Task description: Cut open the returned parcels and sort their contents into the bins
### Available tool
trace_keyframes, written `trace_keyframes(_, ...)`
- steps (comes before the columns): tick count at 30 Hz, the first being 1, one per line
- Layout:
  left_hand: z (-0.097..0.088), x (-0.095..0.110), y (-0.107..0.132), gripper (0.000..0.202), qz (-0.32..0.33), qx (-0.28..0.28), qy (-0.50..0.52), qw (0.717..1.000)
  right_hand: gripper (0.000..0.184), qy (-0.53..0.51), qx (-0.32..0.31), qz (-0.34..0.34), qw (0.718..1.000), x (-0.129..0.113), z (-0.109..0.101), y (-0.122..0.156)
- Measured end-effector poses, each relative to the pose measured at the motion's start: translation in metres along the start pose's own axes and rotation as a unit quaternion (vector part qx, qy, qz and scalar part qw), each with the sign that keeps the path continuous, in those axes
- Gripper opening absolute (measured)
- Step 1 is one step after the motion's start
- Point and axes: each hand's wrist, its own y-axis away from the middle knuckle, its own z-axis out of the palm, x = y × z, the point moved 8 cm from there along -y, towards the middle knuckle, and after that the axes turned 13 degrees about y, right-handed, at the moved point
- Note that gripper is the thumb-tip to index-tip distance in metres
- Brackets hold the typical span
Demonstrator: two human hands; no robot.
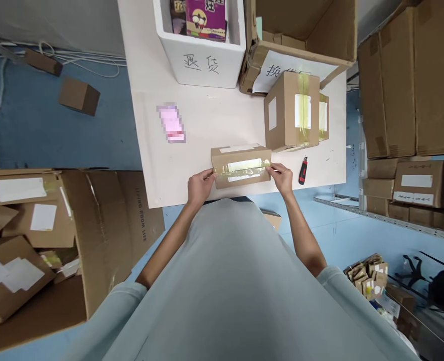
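Observation:
A small taped cardboard box (241, 178) lies at the front edge of the white table (206, 105), with white labels and yellowish tape along its upper side. At its left end, my left hand (200, 187) pinches the edge between thumb and fingers. My right hand (282, 178) grips the opposite end in the same way, by the end of the tape strip. Just right of that hand lies a red and black box cutter (303, 171). Behind it stands a larger taped cardboard box (278, 118), with another box (323, 115) partly hidden behind.
A white foam bin (210, 62) with purple packages and an open carton (300, 54) stand at the back. A blurred pink item (171, 123) lies left. A big carton (105, 220) of boxes is at lower left; shelves (398, 233) with cartons stand right.

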Motion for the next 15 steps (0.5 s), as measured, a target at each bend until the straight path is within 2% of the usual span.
trace_keyframes(3,-0.012,-0.003,-0.004,0.036,0.014,0.001,0.025,1.0,0.054,-0.005,-0.002,0.02,1.0,0.004,0.011,0.01)
trace_keyframes(7,-0.027,-0.026,-0.004,0.038,-0.016,0.006,0.014,1.0,0.048,0.01,-0.038,0.07,0.997,0.021,0.037,0.029)
trace_keyframes(11,-0.031,-0.053,0.006,0.044,-0.049,-0.007,0.012,0.999,0.044,0.048,-0.082,0.087,0.992,0.037,0.053,0.051)
trace_keyframes(15,-0.03,-0.069,0.011,0.054,-0.063,-0.021,0.042,0.997,0.037,0.053,-0.122,0.079,0.988,0.045,0.06,0.061)
